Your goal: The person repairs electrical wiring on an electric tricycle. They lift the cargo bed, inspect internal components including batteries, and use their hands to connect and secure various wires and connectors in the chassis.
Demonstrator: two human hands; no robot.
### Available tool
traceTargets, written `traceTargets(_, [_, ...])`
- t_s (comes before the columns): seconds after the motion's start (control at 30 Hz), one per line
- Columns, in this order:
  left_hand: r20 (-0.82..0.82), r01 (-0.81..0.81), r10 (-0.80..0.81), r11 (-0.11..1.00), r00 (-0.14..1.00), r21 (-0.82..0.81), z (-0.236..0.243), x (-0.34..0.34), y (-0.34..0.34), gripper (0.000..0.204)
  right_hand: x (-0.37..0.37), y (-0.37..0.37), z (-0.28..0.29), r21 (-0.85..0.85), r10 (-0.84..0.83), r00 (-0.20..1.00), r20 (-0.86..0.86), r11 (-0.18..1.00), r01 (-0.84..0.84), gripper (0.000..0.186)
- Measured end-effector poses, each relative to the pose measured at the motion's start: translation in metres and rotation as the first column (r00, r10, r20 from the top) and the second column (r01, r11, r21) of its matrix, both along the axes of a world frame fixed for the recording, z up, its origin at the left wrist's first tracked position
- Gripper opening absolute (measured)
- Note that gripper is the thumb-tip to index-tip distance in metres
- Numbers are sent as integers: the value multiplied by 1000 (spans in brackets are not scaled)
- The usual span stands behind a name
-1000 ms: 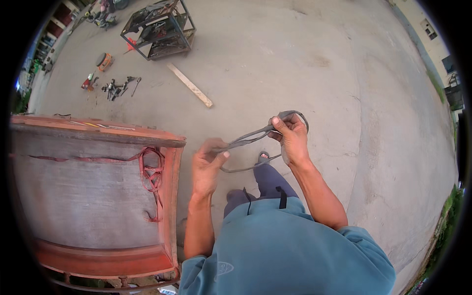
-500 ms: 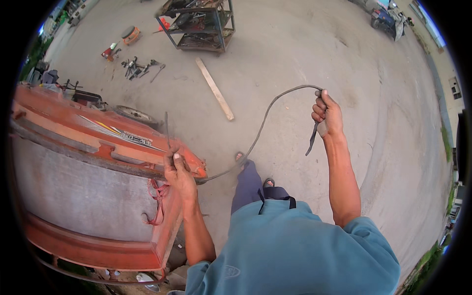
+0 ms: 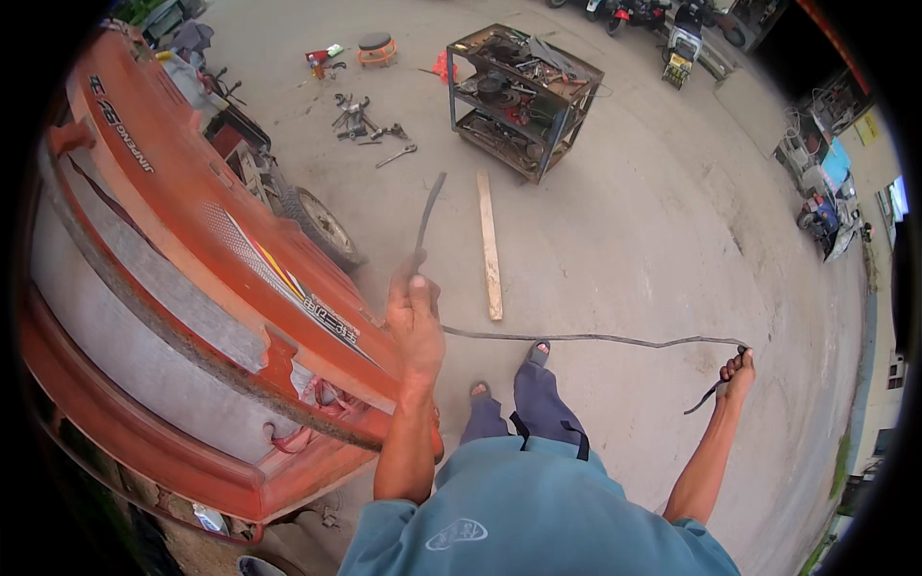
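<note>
Dark, thin rubber strip (image 3: 586, 338) stretched nearly level in the air between both hands, above a grey concrete floor (image 3: 653, 240). Left hand (image 3: 415, 322) is closed around one end, raised in front of the orange metal machine hood (image 3: 192, 278), with a short tail of strip sticking up past the fingers. Right hand (image 3: 738, 372), held far out to the side, is closed around the other end, a short tail hanging below it. Beyond the left hand, a pale wooden plank (image 3: 490, 245) lies on the floor, near a metal tool cart (image 3: 523, 96). Scattered hand tools (image 3: 370, 125) lie farther left.
</note>
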State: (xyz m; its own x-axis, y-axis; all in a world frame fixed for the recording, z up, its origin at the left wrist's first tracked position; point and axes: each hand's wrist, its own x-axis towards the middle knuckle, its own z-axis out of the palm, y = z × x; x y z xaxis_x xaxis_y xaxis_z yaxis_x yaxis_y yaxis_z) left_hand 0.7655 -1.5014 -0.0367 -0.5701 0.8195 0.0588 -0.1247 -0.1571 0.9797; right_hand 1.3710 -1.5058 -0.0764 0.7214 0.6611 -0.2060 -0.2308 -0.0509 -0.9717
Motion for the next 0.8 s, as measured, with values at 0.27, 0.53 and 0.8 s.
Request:
traceTargets(0.27, [137,82,-101,987,985,138,20,4,115,28,31,171,-63,-330,328,825,461,926,-184,25])
traceTargets(0.53, [458,75,-255,924,852,375,62,-38,249,25,-288,405,-17,-340,559,120,820,647,-683,58])
traceTargets(0.8, [548,-165,-60,921,834,352,47,-141,370,21,-600,462,-11,-92,878,-393,272,-383,-919,79])
